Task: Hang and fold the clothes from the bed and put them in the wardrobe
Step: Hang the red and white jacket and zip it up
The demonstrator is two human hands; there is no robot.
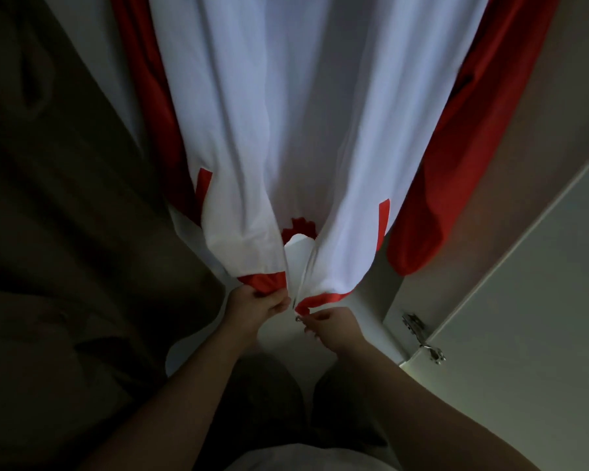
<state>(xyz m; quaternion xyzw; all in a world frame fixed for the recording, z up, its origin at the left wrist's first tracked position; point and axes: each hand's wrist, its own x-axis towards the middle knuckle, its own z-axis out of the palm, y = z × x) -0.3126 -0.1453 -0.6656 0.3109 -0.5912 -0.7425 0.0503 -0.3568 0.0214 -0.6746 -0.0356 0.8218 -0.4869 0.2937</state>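
Dim wardrobe holds a hanging white-and-red jacket, unzipped at the bottom, where the left hand grips its red hem and the right hand pinches the zipper pull.

Location: home wardrobe interior.
We identify it by the white-and-red jacket hanging full length, a dark garment hanging just beside it on the left, and an open cabinet door on the right fitted with metal hinges.
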